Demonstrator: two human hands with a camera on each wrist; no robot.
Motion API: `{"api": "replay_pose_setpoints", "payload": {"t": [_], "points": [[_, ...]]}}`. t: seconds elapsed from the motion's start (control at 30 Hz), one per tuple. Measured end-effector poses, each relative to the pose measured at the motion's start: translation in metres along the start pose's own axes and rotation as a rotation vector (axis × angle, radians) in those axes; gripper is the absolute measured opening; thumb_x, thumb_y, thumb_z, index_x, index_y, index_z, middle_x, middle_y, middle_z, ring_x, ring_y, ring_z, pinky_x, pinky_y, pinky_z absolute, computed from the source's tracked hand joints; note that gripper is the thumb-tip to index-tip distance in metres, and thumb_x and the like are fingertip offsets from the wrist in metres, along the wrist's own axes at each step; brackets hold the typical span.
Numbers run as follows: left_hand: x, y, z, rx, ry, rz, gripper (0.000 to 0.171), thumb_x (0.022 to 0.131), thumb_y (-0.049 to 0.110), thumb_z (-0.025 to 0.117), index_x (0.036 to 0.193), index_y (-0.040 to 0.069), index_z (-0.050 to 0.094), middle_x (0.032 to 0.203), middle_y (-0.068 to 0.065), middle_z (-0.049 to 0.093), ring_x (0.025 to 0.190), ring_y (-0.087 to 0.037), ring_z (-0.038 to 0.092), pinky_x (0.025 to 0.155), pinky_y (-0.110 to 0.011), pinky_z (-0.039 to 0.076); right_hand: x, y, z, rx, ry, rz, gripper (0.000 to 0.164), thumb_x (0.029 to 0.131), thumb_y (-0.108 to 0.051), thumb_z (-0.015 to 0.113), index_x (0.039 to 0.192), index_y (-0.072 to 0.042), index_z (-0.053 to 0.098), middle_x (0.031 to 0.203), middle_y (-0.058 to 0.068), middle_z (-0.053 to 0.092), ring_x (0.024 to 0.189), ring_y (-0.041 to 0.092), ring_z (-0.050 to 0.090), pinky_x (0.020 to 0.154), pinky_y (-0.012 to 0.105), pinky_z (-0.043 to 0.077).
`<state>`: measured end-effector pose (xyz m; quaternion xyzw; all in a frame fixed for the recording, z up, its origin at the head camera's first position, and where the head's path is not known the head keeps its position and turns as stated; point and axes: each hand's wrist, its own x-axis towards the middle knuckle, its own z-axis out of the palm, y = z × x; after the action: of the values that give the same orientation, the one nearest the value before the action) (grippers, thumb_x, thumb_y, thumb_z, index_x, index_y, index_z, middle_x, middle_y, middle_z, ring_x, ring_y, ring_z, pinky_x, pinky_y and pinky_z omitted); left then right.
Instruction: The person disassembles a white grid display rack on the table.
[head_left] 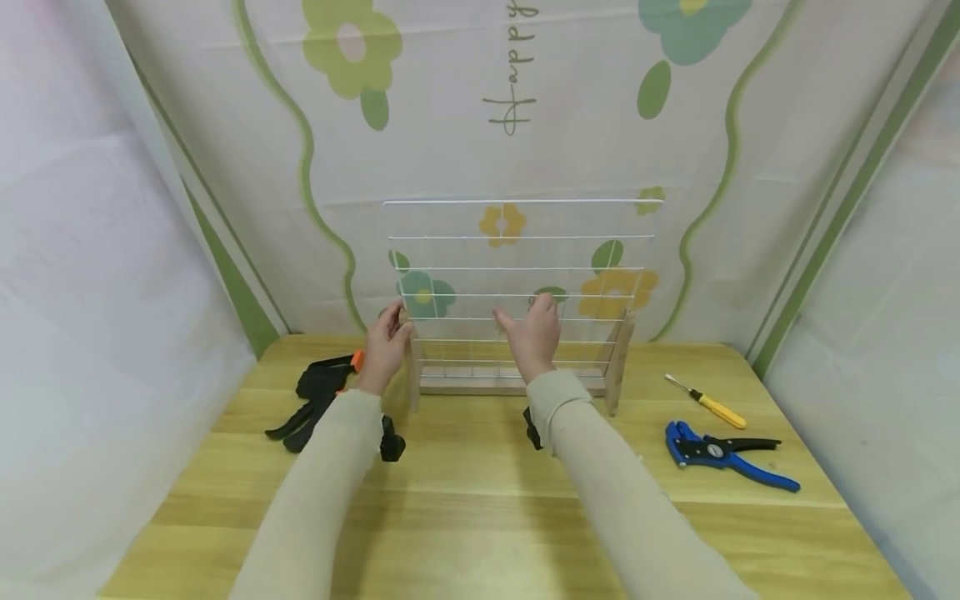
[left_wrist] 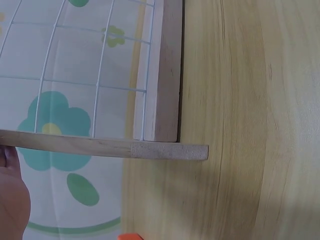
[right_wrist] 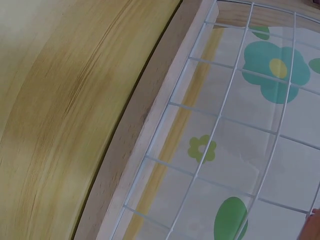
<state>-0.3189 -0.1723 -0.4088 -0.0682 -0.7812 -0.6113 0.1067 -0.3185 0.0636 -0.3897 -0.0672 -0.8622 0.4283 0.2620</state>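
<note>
Wire grid [head_left: 517,294]: likely light, springy; grip stand [head_left: 465,386]! Pinching its left upright [left_wrist: 115,147] with left hand [head_left: 384,350]; can't tell for right hand [head_left: 534,337].

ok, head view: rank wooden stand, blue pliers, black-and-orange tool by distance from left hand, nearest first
1. Wooden stand: right at the left hand
2. Black-and-orange tool: just left
3. Blue pliers: far right side

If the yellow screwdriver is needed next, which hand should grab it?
Probably the right hand: the yellow screwdriver lies on that side of the table, closer to it. The left hand is farther away, at the left end of the wooden stand.
</note>
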Motion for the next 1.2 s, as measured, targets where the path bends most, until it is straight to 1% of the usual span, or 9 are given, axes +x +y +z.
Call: {"api": "replay_pose_setpoints", "payload": {"t": [0.07,0.23,0.3,0.47,0.6,0.73,0.9,1.0,1.2], "points": [[-0.004,0.008,-0.001,-0.014,-0.009,-0.017,0.051,0.096,0.011,0.048,0.143,0.005,0.032,0.150,-0.013,0.027,0.138,-0.023,0.026,0.111,-0.034,0.030,0.000,0.000,0.000,-0.007,0.001,-0.001,0.060,0.072,-0.046,0.076,0.098,-0.005,0.040,0.090,0.007,0.045,0.074,0.020,0.042,0.065,0.030,0.043],[-0.006,0.007,-0.001,-0.025,-0.013,-0.018,0.050,0.095,0.010,0.050,0.142,0.003,0.034,0.149,-0.014,0.030,0.137,-0.022,0.027,0.110,-0.035,0.031,-0.003,0.002,-0.001,0.017,-0.006,0.004,0.060,0.072,-0.045,0.076,0.098,-0.006,0.039,0.089,0.006,0.043,0.075,0.020,0.041,0.065,0.031,0.042],[-0.003,0.000,-0.001,-0.031,-0.023,0.006,0.051,0.095,0.011,0.051,0.142,0.003,0.034,0.148,-0.013,0.030,0.137,-0.021,0.028,0.110,-0.034,0.031,-0.003,0.003,-0.001,0.040,-0.005,0.007,0.059,0.072,-0.042,0.077,0.099,-0.006,0.039,0.089,0.006,0.042,0.076,0.021,0.041,0.065,0.031,0.041],[-0.001,0.001,-0.005,-0.061,-0.046,0.017,0.052,0.094,0.009,0.053,0.141,-0.001,0.033,0.148,-0.016,0.030,0.137,-0.022,0.028,0.111,-0.034,0.029,-0.003,0.003,0.001,0.098,0.007,0.012,0.054,0.074,-0.036,0.076,0.098,-0.007,0.037,0.088,0.005,0.039,0.077,0.021,0.039,0.063,0.031,0.038],[-0.003,0.002,-0.009,-0.054,-0.060,-0.010,0.054,0.094,0.011,0.054,0.142,0.001,0.032,0.149,-0.014,0.029,0.138,-0.022,0.027,0.112,-0.033,0.028,-0.006,0.001,0.002,0.098,0.015,0.009,0.052,0.075,-0.035,0.074,0.098,-0.006,0.037,0.088,0.006,0.039,0.077,0.021,0.038,0.064,0.032,0.037],[-0.007,0.002,-0.014,-0.022,-0.074,-0.022,0.053,0.094,0.014,0.054,0.142,0.003,0.034,0.149,-0.013,0.029,0.138,-0.021,0.027,0.112,-0.035,0.028,-0.010,-0.003,0.002,0.087,0.021,0.003,0.052,0.075,-0.031,0.075,0.101,-0.005,0.039,0.092,0.010,0.043,0.079,0.021,0.039,0.068,0.032,0.040],[-0.011,0.005,-0.018,-0.016,-0.063,-0.019,0.051,0.093,0.014,0.056,0.139,0.003,0.039,0.146,-0.014,0.035,0.135,-0.022,0.032,0.110,-0.035,0.031,-0.014,-0.006,0.002,0.091,0.038,-0.023,0.050,0.075,-0.028,0.075,0.099,-0.004,0.038,0.090,0.008,0.038,0.079,0.021,0.037,0.066,0.033,0.037],[-0.014,0.007,-0.017,-0.029,-0.055,-0.019,0.050,0.092,0.013,0.057,0.138,0.003,0.040,0.145,-0.014,0.036,0.134,-0.022,0.034,0.109,-0.035,0.033,-0.015,-0.005,0.003,0.125,0.059,-0.034,0.048,0.075,-0.024,0.075,0.097,-0.004,0.037,0.090,0.009,0.037,0.079,0.021,0.035,0.065,0.032,0.035],[-0.024,0.005,-0.015,-0.022,-0.044,-0.005,0.049,0.092,0.012,0.058,0.136,0.001,0.041,0.144,-0.018,0.038,0.133,-0.023,0.036,0.109,-0.036,0.033,-0.022,-0.002,0.007,0.195,0.071,-0.012,0.047,0.075,-0.020,0.072,0.103,-0.004,0.037,0.094,0.010,0.038,0.083,0.020,0.036,0.068,0.030,0.038]]}}
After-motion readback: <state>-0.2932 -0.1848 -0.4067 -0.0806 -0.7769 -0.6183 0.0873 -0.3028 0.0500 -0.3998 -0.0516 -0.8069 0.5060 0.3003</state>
